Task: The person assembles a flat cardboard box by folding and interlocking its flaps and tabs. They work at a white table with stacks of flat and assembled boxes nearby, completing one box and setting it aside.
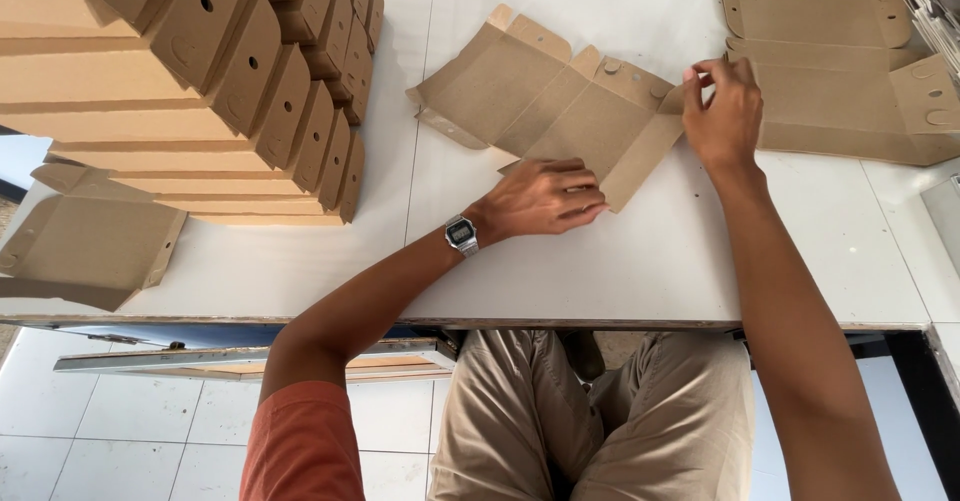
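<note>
A flat brown cardboard box blank (545,96) with creases and flaps lies on the white table (640,261) in front of me. My left hand (543,198), with a metal watch on the wrist, presses down on the blank's near edge. My right hand (722,116) pinches the blank's right-hand flap near its top corner. The flap under my left hand is partly folded up.
A tall stack of folded cardboard boxes (190,91) fills the table's left side, with one more flat piece (85,251) at the near left edge. Another pile of flat blanks (840,71) lies at the far right. The table's front edge runs just above my knees.
</note>
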